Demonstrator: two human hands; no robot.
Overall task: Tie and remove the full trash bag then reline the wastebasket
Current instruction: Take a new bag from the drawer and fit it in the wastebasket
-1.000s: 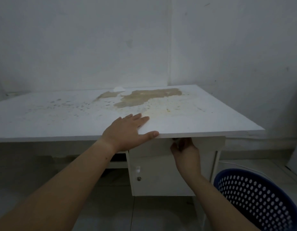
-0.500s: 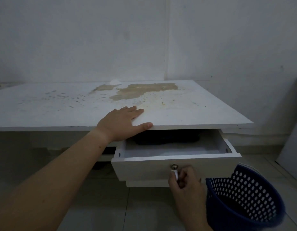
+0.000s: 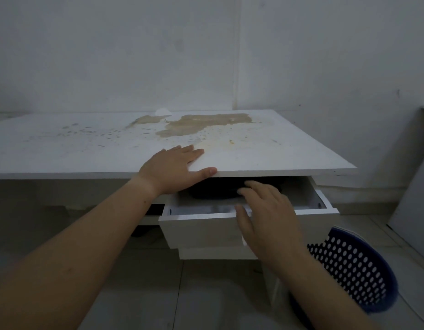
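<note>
The right hand [image 3: 265, 210], fingers spread, reaches into the open drawer [image 3: 201, 222] toward dark, likely soft, light bags [image 3: 213, 190]; left hand [image 3: 175, 167] lies flat on the desk [image 3: 87, 148]; wastebasket [image 3: 354, 267] stands right of the drawer; pinching a loose fold should do.

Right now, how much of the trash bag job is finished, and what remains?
Looks done: the blue wastebasket shows no bag, so the full one seems removed. In hand: the drawer is open, the right hand reaches toward a dark bundle inside, possibly liners; the left hand rests on the desk. Left: relining the wastebasket.
</note>
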